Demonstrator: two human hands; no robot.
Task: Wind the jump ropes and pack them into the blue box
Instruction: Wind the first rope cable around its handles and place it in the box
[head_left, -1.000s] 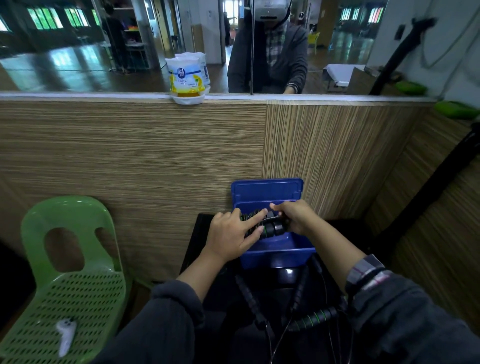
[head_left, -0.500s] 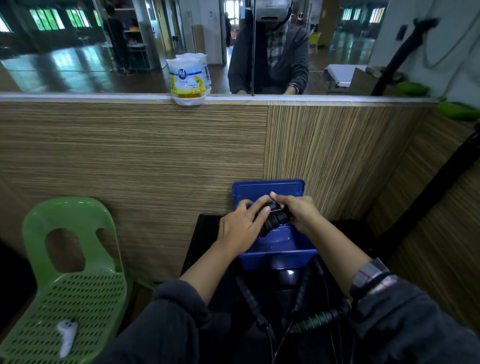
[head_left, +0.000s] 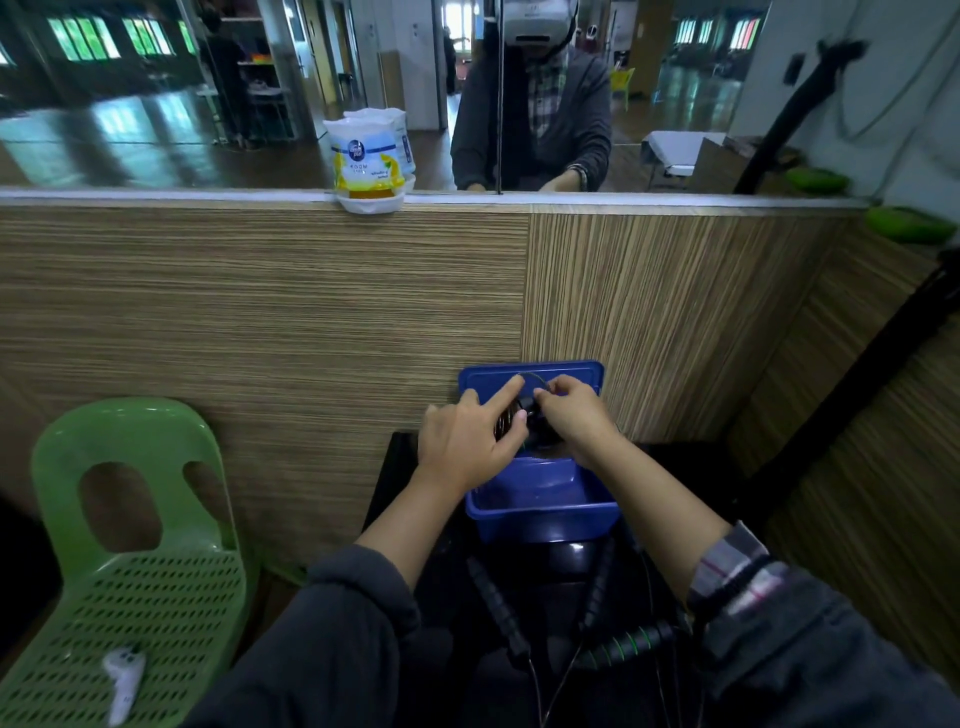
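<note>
The blue box (head_left: 543, 514) stands open on a black table against the wooden wall, its lid (head_left: 483, 379) leaning upright behind it. Above the box's far end, my left hand (head_left: 467, 447) and my right hand (head_left: 574, 421) both grip a wound black jump rope (head_left: 530, 418), mostly hidden between the fingers; a thin cord loop rises above it. Near me on the table lie more jump ropes: black handles (head_left: 496, 608) and a handle with green rings (head_left: 628, 642), with thin cords trailing.
A green plastic chair (head_left: 130, 571) stands to the left with a white controller (head_left: 122, 680) on its seat. A white air-freshener pack (head_left: 366, 161) sits on the ledge under a mirror. A black pole (head_left: 857, 395) leans at the right.
Both hands have lifted the wound rope from inside the box up toward the lid and drawn closer together around it.
</note>
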